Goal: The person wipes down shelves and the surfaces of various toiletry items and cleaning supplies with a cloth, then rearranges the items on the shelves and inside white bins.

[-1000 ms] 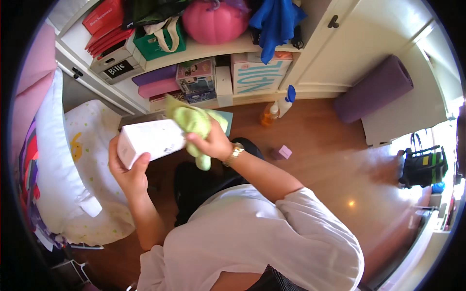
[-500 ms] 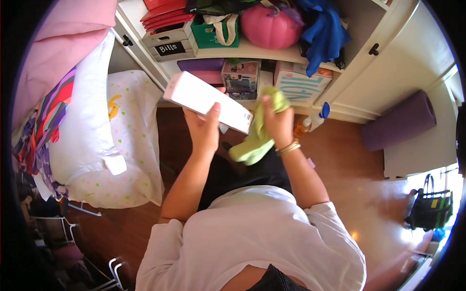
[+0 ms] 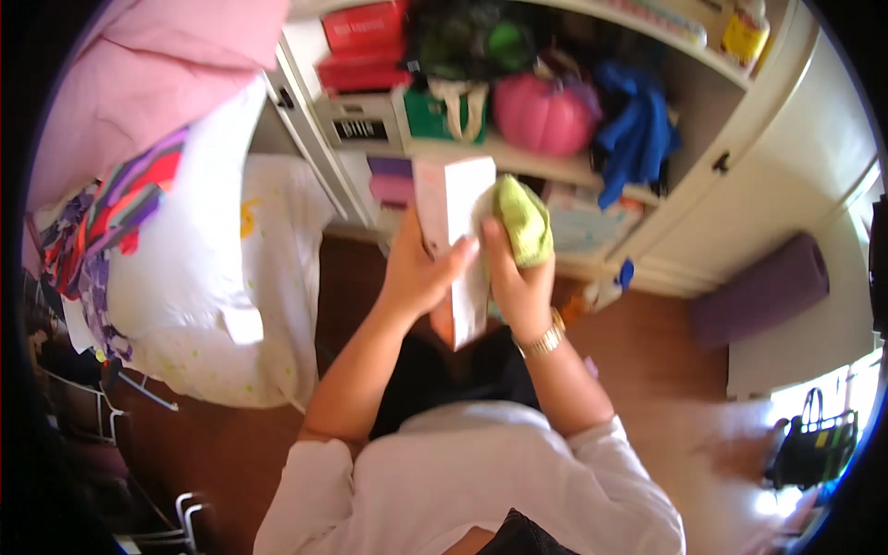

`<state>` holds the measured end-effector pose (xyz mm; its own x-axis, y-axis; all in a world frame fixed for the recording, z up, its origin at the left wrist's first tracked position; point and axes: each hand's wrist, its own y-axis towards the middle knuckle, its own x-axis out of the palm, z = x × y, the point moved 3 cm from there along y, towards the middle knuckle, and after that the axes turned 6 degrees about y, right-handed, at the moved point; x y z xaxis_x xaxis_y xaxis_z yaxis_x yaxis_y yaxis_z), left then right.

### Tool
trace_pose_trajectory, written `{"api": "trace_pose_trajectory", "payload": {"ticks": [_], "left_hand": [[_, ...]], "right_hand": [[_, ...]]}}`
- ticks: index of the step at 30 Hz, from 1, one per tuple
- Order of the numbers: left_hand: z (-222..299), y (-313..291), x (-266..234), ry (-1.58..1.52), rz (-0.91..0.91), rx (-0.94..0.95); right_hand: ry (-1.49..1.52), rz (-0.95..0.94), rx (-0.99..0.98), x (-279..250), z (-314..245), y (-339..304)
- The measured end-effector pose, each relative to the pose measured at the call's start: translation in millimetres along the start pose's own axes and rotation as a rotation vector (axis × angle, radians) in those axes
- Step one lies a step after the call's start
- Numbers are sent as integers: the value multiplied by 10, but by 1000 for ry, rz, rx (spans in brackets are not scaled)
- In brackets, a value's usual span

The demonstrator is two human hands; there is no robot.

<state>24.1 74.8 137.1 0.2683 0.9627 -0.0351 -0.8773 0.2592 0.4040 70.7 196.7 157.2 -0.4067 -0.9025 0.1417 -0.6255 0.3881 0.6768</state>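
White box [image 3: 470, 203] clamped in left hand [image 3: 416, 277], held before white shirt [image 3: 499, 481]; long axis now pointed away from body (slanted crosswise half second ago). Green cloth [image 3: 524, 222] clutched in right hand [image 3: 520, 291], bunched rather than dangling as before, brought alongside box's right side; contact blurred. Yellow bottle [image 3: 745, 39] newly revealed on upper shelf [image 3: 723, 67].

Upper centre: a shelf [image 3: 518, 155] bearing, left to right, red packets [image 3: 365, 28] above a grey box [image 3: 390, 116], a green bag [image 3: 427, 116], a pink pumpkin [image 3: 548, 113] and an overhanging blue cloth [image 3: 636, 129]. Right: a rolled purple mat [image 3: 763, 287]; lower, a dark bag [image 3: 816, 449] with raised handles. Left: a white pillow [image 3: 203, 231] beside striped fabric [image 3: 139, 194].
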Motion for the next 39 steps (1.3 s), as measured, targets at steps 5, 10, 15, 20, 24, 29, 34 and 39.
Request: {"api": "trace_pose_trajectory", "payload": {"ticks": [5, 10, 15, 20, 24, 29, 34, 39], "left_hand": [[397, 468, -40, 250, -342, 50], [1134, 1518, -224, 397, -140, 361], [1923, 3112, -527, 69, 203, 354], [2465, 4542, -457, 531, 165, 614], [2454, 5323, -487, 883, 229, 662], [2054, 6090, -713, 1054, 244, 448], [1813, 6476, -735, 1045, 467, 375], [1415, 6893, -876, 1078, 360, 172]], "right_hand": [[292, -199, 149, -52, -27, 541], [318, 83, -234, 1, 108, 1213], [-97, -132, -395, 196, 26, 2288], [-243, -408, -473, 615, 162, 3090], [-242, -437, -426, 694, 259, 3275], [-267, -449, -438, 649, 344, 3280], [-298, -404, -515, 629, 417, 3250], [-310, -435, -495, 624, 433, 3226]]}}
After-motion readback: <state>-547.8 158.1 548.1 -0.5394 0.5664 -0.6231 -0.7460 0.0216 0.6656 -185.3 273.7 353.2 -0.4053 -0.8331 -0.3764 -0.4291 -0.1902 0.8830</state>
